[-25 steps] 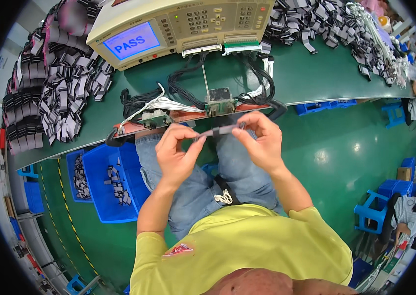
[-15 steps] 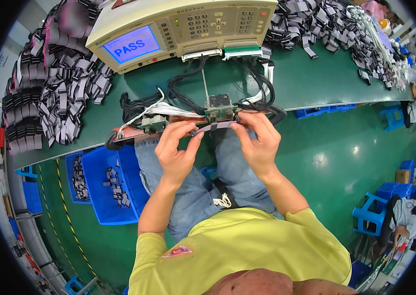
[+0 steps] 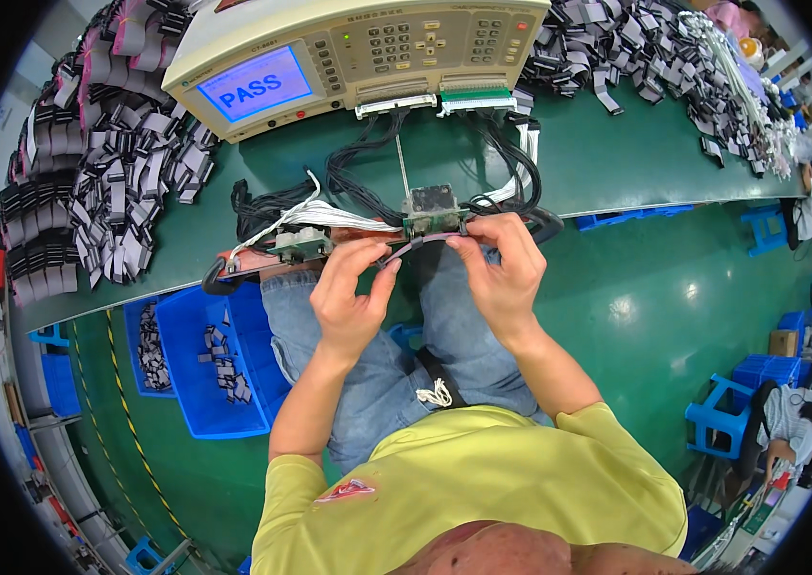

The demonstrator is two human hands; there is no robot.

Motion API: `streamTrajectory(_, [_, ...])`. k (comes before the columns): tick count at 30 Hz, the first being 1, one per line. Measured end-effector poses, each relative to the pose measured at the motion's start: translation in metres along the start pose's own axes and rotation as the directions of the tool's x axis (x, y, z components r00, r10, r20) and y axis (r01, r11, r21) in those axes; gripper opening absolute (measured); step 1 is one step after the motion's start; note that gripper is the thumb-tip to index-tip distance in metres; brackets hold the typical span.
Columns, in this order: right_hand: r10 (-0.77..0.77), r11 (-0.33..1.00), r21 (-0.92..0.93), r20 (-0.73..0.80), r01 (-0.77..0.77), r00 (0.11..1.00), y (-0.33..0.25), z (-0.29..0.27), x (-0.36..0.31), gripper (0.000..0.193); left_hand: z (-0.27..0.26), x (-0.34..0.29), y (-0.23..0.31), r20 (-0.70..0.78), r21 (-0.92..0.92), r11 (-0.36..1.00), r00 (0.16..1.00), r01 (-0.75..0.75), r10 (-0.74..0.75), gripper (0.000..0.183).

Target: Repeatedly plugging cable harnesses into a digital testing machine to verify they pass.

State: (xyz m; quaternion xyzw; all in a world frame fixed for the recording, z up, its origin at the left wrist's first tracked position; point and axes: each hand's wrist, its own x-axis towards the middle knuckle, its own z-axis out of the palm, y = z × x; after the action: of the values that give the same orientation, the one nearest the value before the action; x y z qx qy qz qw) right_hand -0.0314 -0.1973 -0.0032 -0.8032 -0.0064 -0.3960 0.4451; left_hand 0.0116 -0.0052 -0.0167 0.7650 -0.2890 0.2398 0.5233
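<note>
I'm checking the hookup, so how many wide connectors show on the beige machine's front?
2, along the lower front of the beige machine: a white connector, and a green-and-white connector just right of it. Any behind would be hidden.

Large blue lettering stands on the lit screen of a beige instrument.

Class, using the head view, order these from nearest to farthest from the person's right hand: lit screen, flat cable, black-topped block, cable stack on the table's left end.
1. Flat cable: pinched in the right hand.
2. Black-topped block: just ahead, slightly left.
3. Lit screen: farther ahead, to the left.
4. Cable stack: far left.
</note>
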Motion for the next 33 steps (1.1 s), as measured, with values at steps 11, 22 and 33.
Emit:
streamTrajectory(11, [-0.046, 0.999, -0.014, 0.018, 0.046, 0.999, -0.007, -0.01, 0.009, 0.027, 0.015, -0.026, -0.014, 0.039, -0.398, 0.888, 0.971, 0.23, -0.234, 0.044])
streamTrajectory(22, [-0.317, 0.913, -0.066, 0.511, 0.404, 0.799, -0.031, -0.005, 0.009, 0.024, 0.0, -0.022, -0.004, 0.068, -0.255, 0.967, 0.998, 0.01, 0.008, 0.03])
streamTrajectory(33, [-0.046, 0.976, -0.192, 0.287, 0.105, 0.957, -0.045, 0.012, 0.008, 0.011, 0.016, -0.005, -0.005, -0.01, -0.151, 0.988, 0.999, 0.041, -0.043, 0.026])
